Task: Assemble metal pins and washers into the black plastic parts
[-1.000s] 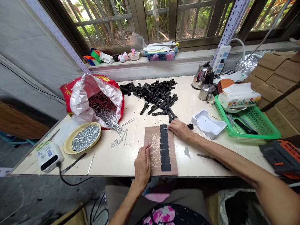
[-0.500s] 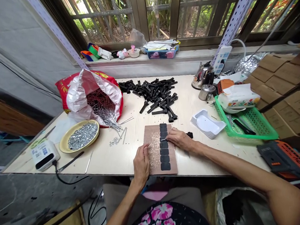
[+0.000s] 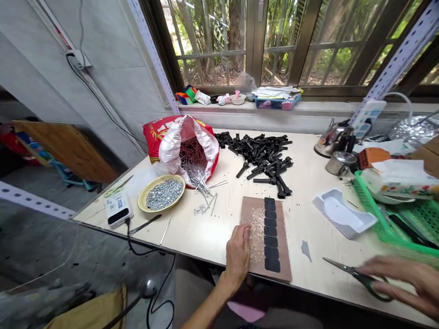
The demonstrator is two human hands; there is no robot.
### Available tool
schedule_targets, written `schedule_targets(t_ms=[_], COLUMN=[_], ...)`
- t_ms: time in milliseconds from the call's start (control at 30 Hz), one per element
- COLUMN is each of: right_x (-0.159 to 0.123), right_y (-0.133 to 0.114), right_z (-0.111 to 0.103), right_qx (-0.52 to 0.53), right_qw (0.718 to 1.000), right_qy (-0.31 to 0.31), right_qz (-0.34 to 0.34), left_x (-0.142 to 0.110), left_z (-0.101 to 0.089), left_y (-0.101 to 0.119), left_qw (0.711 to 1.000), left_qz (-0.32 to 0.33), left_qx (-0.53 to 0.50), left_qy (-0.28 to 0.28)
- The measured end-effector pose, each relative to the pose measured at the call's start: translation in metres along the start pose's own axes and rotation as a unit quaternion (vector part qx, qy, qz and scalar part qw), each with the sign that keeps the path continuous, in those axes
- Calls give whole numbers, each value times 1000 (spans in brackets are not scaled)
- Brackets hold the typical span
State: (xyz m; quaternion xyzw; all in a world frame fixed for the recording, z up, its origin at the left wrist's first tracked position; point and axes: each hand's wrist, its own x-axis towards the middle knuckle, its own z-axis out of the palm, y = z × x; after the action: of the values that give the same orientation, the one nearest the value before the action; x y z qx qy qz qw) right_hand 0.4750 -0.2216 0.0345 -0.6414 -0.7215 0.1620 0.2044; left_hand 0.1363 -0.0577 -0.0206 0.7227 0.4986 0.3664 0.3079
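My left hand [image 3: 238,252] is closed at the left edge of a brown board [image 3: 286,252], its fingers curled and pressed together against it. Down the board runs a column of black rounded pads [image 3: 271,231], with pale speckles to their left. At the lower right, a pair of scissors [image 3: 346,268] with dark handles lies on the table, blades pointing left. Over its handles my right hand [image 3: 414,284] is blurred, with thumb and fingers apart. A small grey scrap [image 3: 306,250] rests between the board and the scissors.
Behind the board is a pile of black plastic parts [image 3: 265,154]. To the left stand a yellow bowl of small metal pieces [image 3: 163,195] and a red bag [image 3: 155,132] of metal rods. A white tray [image 3: 343,213] and a green basket [image 3: 387,230] are on the right.
My right hand has left the black pads and moved right, to the scissors near the table's front edge. My left hand stays at the board's edge. The view has swung left.
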Motion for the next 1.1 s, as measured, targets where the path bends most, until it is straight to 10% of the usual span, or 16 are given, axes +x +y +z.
schedule_targets(t_ms=[133, 333, 500, 633, 800, 867, 967, 1100], right_x=[132, 272, 286, 257, 225, 233, 267, 317], right_y=[-43, -50, -35, -46, -87, -91, -79, -60], right_z=[-2, 52, 67, 51, 43, 43, 53, 82], right_qx=[-49, -209, -210, -174, 185, 252, 102, -152], right_qw=[996, 935, 927, 937, 961, 937, 984, 988], right_qy=[-72, -31, -24, -44, -201, -240, -147, 12], right_qz=[34, 284, 311, 299, 38, -12, 14, 32], left_x=[1, 2, 15, 39, 71, 79, 85, 89], left_z=[-2, -3, -13, -15, -5, -6, -17, -37], left_y=[-2, -11, -14, 5, 26, 23, 11, 5], left_qw=[999, 998, 999, 985, 941, 961, 990, 899], left_qz=[-5, -20, 3, 158, 301, 254, 43, -253], left_qx=[-33, -58, -36, 63, 145, 89, -72, -336], left_qy=[6, 5, 1, 25, -47, -66, -112, -120])
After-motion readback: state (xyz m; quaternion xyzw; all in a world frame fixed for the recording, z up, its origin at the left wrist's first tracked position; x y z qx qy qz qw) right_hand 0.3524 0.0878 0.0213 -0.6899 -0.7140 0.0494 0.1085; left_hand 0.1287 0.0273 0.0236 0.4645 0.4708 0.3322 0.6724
